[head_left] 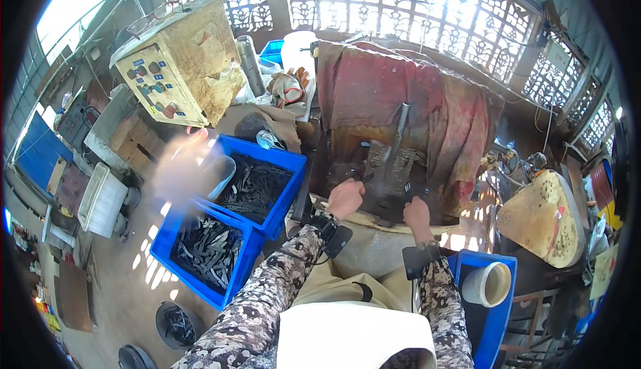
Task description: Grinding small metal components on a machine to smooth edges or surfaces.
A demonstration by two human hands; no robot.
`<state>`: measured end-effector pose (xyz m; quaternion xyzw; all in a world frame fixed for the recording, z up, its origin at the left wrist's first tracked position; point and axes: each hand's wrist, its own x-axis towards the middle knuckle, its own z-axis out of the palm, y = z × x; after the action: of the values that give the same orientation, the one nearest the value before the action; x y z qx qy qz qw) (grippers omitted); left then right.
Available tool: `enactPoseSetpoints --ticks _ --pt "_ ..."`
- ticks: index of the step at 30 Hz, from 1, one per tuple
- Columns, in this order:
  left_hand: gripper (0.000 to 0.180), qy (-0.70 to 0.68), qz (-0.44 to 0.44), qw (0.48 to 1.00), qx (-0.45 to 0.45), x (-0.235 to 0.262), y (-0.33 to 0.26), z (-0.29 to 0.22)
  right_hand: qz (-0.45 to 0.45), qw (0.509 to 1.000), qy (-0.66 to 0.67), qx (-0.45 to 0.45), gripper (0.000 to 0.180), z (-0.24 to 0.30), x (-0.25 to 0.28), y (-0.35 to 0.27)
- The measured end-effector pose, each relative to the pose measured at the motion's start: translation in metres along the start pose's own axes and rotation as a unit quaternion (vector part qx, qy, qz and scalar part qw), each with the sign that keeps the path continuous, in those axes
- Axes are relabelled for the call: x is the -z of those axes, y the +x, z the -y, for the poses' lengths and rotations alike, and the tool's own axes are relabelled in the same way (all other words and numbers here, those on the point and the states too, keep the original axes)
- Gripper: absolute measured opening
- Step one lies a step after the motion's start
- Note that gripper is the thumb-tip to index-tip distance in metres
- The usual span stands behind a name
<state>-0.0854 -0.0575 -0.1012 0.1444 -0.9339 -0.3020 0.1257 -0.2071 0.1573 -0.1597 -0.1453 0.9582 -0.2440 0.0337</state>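
Both my hands are at the opening of a machine hung with a stained red cloth. My left hand is closed at the left of the opening; what its fingers hold, if anything, is hidden. To its right, my right hand is closed round a small dark piece with light prongs at its tip, which looks like a fork. Beyond the hands, a metal pipe slants down into the dark, hazy inside of the machine, beside a worn plate.
Two blue crates of dark metal strips stand at my left, with a black bucket nearer. A control box with knobs stands far left. At my right, a blue crate holds a white bucket. A blurred shape covers part of the crates.
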Motion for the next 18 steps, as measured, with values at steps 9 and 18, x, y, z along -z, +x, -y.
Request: enactPoseSetpoints --ticks 9,18 --pt "0.016 0.019 0.015 1.0 0.003 -0.002 0.0 0.003 0.069 0.995 0.026 -0.072 0.026 0.023 0.022 -0.007" --pt "0.015 0.019 0.003 1.0 -0.013 -0.005 0.001 0.001 0.074 0.995 0.014 -0.07 0.026 0.018 0.021 -0.004"
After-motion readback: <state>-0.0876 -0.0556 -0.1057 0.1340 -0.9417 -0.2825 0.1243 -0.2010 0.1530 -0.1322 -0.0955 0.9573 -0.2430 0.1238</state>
